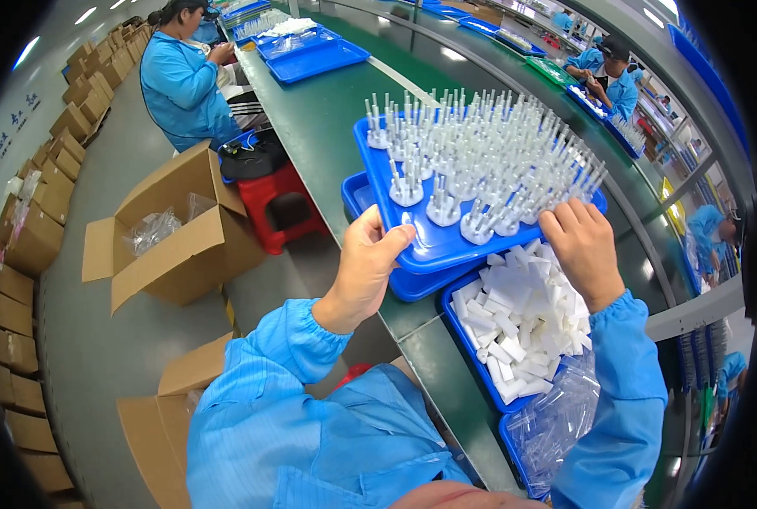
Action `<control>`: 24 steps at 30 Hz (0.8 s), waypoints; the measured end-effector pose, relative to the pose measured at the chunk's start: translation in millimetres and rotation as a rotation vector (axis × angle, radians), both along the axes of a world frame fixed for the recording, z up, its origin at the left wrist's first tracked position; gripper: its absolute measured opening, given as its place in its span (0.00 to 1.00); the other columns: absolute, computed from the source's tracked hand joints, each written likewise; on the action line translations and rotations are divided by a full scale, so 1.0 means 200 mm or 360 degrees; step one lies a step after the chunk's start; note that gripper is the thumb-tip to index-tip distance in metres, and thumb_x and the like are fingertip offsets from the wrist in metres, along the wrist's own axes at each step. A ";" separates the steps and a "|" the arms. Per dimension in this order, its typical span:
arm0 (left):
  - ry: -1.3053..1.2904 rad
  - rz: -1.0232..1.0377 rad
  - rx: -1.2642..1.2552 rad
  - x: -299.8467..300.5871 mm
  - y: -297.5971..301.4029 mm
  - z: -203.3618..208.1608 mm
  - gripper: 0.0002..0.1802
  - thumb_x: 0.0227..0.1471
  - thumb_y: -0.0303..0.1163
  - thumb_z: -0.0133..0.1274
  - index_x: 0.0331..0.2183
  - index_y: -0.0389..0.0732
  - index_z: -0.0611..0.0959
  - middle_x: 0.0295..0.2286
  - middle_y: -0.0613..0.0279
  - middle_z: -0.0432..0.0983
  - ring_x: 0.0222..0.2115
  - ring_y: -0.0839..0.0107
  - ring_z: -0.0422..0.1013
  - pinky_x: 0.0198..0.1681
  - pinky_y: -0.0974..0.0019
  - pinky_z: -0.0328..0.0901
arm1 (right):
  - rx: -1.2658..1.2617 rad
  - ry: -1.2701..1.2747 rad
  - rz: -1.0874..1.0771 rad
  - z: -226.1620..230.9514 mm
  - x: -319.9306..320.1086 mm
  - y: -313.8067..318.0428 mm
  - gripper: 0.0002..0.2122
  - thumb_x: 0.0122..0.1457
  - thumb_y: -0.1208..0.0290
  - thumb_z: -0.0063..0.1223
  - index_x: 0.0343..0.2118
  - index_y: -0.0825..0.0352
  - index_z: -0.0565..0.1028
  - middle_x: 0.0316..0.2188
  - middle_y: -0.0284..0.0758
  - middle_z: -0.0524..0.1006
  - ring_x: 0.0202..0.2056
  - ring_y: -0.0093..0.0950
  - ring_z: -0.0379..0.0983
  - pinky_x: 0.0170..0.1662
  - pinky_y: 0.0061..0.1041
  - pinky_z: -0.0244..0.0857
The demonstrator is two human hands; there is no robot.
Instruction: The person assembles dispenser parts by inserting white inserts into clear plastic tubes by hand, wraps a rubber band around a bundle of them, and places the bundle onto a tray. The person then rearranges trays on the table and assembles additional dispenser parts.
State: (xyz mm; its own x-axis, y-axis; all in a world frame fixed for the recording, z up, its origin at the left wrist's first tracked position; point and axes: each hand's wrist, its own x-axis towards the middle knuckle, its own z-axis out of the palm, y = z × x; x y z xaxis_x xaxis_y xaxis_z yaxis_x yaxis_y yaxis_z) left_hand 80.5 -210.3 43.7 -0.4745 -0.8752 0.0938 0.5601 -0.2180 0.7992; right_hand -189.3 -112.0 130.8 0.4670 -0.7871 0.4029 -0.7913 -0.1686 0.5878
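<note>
A blue tray [429,242] is tilted in front of me, packed with several translucent plastic parts [505,144] that have flat bases and thin upright posts. My left hand [365,267] grips its near left corner, thumb over the rim and fingers underneath. At the near right edge my right hand [583,246] is closed over the rim, its fingertips hidden behind the knuckles. Beneath the held tray another blue tray [421,287] shows. Close below my right hand, a blue bin [457,318] holds a heap of white plastic pieces [518,318].
Clear thin tubes [556,416] lie in a blue tray at the near right. Farther up the green table [319,119] sits a blue tray [319,61]. On the left are an open cardboard box [175,254], a red stool [281,212] and a seated co-worker [179,85].
</note>
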 end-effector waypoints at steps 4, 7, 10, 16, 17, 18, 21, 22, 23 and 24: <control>-0.0139 -0.0215 -0.0170 0.00 -0.03 0.05 0.12 0.61 0.38 0.53 0.37 0.38 0.75 0.30 0.63 0.77 0.28 0.78 0.73 0.30 0.73 0.70 | 0.0066 -0.0074 -0.0038 0.04 -0.04 0.11 0.07 0.46 0.72 0.54 0.29 0.61 0.71 0.24 0.31 0.66 0.29 0.29 0.69 0.29 0.28 0.63; -0.0653 -0.0054 -0.0826 0.05 -0.15 0.00 0.22 0.62 0.49 0.50 0.27 0.40 0.76 0.21 0.61 0.78 0.21 0.71 0.76 0.23 0.69 0.70 | 0.0003 -0.0077 -0.0184 0.10 -0.09 0.22 0.07 0.46 0.72 0.54 0.29 0.62 0.70 0.24 0.32 0.66 0.29 0.31 0.68 0.29 0.29 0.63; -0.1955 0.0931 -0.1653 0.17 -0.34 -0.13 0.26 0.53 0.53 0.58 0.18 0.42 0.75 0.13 0.61 0.73 0.16 0.70 0.74 0.19 0.66 0.65 | 0.0008 -0.0109 -0.0220 0.13 -0.11 0.32 0.07 0.45 0.74 0.54 0.28 0.63 0.69 0.24 0.34 0.65 0.28 0.32 0.67 0.29 0.31 0.62; -0.2077 0.0203 -0.0712 0.26 -0.51 -0.30 0.28 0.51 0.55 0.57 0.16 0.39 0.80 0.13 0.59 0.75 0.12 0.67 0.73 0.20 0.64 0.67 | -0.0008 -0.0216 -0.0308 0.16 -0.11 0.56 0.09 0.42 0.81 0.56 0.26 0.67 0.67 0.23 0.37 0.62 0.27 0.36 0.64 0.28 0.34 0.60; -0.2075 0.0205 -0.0714 0.24 -0.51 -0.31 0.28 0.51 0.55 0.57 0.16 0.39 0.80 0.13 0.59 0.75 0.12 0.67 0.73 0.20 0.64 0.67 | -0.0011 -0.0214 -0.0307 0.16 -0.11 0.58 0.09 0.42 0.81 0.56 0.26 0.67 0.67 0.23 0.37 0.62 0.27 0.36 0.64 0.28 0.34 0.60; -0.1991 0.0187 -0.0594 0.22 -0.53 -0.36 0.28 0.51 0.54 0.57 0.17 0.38 0.80 0.12 0.61 0.75 0.12 0.70 0.72 0.20 0.66 0.67 | -0.0003 -0.0208 -0.0327 0.16 -0.12 0.61 0.09 0.43 0.81 0.56 0.26 0.67 0.67 0.23 0.37 0.63 0.27 0.36 0.65 0.28 0.34 0.60; -0.1725 0.0118 -0.0458 0.15 -0.58 -0.44 0.27 0.51 0.51 0.58 0.18 0.35 0.80 0.12 0.60 0.74 0.11 0.73 0.71 0.17 0.70 0.66 | 0.0005 -0.0195 -0.0405 0.20 -0.09 0.69 0.09 0.43 0.81 0.56 0.26 0.67 0.68 0.23 0.38 0.64 0.27 0.36 0.65 0.28 0.34 0.61; -0.1604 0.0139 -0.0417 0.15 -0.59 -0.47 0.26 0.51 0.50 0.58 0.19 0.34 0.81 0.12 0.60 0.74 0.11 0.73 0.70 0.17 0.70 0.66 | 0.0016 -0.0202 -0.0414 0.21 -0.07 0.72 0.09 0.43 0.81 0.56 0.27 0.67 0.68 0.24 0.38 0.65 0.28 0.36 0.66 0.29 0.34 0.61; -0.1482 0.0159 -0.0375 0.15 -0.60 -0.49 0.26 0.51 0.49 0.58 0.19 0.33 0.81 0.12 0.59 0.74 0.11 0.73 0.70 0.16 0.71 0.65 | 0.0046 -0.0199 -0.0420 0.21 -0.06 0.74 0.09 0.43 0.81 0.56 0.27 0.67 0.68 0.24 0.38 0.65 0.28 0.36 0.66 0.29 0.34 0.61; -0.1543 0.0106 -0.0363 0.15 -0.60 -0.45 0.26 0.51 0.48 0.58 0.20 0.32 0.81 0.13 0.58 0.74 0.11 0.73 0.70 0.15 0.71 0.65 | 0.0033 -0.0254 -0.0436 0.22 -0.04 0.77 0.09 0.43 0.82 0.57 0.27 0.68 0.69 0.24 0.38 0.66 0.28 0.37 0.67 0.29 0.34 0.62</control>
State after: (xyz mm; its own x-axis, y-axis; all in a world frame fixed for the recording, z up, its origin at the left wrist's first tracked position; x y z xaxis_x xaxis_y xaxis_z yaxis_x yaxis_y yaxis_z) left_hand 110.9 -330.2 -46.1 -0.3856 -0.9121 -0.1392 -0.3510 0.0055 0.9364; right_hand -196.4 41.9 174.9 0.1689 -0.8837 0.4365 -0.8909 0.0526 0.4512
